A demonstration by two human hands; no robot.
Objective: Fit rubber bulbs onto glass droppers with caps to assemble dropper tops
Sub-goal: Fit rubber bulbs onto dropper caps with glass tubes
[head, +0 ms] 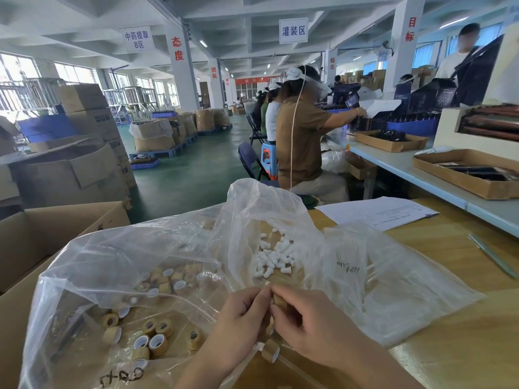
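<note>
Pinching a white bulb (267, 284) with the left hand (238, 315), gripping a tan cap (280, 301) with the right hand (306, 318), butted together, likely for push-fitting.

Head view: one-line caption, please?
Left hand and right hand pinch a tan cap over clear bags of loose caps and white rubber bulbs.

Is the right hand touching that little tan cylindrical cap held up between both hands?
Touching. The head view shows the right hand pinching the small tan cylindrical cap, with no gap visible between them.
</note>
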